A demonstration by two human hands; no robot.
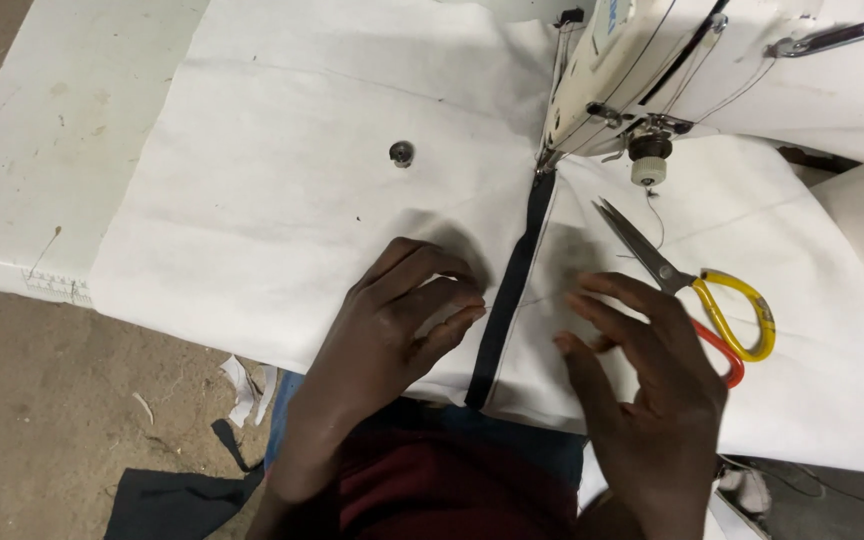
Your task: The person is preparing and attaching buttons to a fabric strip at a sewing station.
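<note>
Both hands flat on white fabric (282, 200), guiding a dark strip (512, 290) toward the sewing machine (632, 70).
Left hand (402, 310) spread, pressing fabric just left of the strip; right hand (642, 360) spread just right of it (grasping nothing). Scissors (692, 290) lie right, near. Judgement: even tension on both sides should keep the seam straight on the tabletop (42, 150).

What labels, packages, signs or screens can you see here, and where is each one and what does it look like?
Label on the sewing machine: a small blue marking on the cream machine head, top of the view, partly cut off.
Printed ruler strip: pale with fine dark marks, on the near left edge of the white table.
No packages, signs or screens are in view.
</note>
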